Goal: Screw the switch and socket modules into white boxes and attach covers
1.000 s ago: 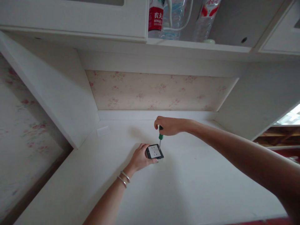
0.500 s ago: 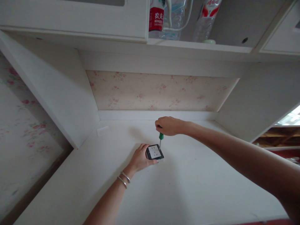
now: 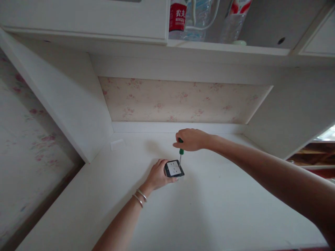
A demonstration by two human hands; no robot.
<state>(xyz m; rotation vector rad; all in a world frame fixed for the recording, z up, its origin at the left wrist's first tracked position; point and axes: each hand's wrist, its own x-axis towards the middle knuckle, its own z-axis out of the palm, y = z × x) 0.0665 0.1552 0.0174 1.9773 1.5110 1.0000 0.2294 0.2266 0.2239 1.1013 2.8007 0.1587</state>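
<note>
My left hand [image 3: 158,175], with two bangles at its wrist, grips a wall socket [image 3: 174,168] by its left side, thumb along the near edge. The socket has a white face with slots and a dark frame. Above it, my right hand [image 3: 190,139] is closed around the green handle of a screwdriver [image 3: 181,152]. The screwdriver stands nearly upright, and its metal shaft reaches down to the right edge of the socket's frame. Whether a screw sits under the tip is too small to tell.
Both hands work over a white desktop [image 3: 222,202]. A small whitish rectangle [image 3: 117,144] lies at its back left. Overhead, a shelf [image 3: 225,47] carries a red-labelled bottle [image 3: 177,19] and other clear plastic bottles. White side panels [image 3: 60,94] flank the desk.
The view has shifted slightly. My right thumb has extended away from the screwdriver handle, and the fingers have turned a little. The left hand still holds the socket in the same place.
</note>
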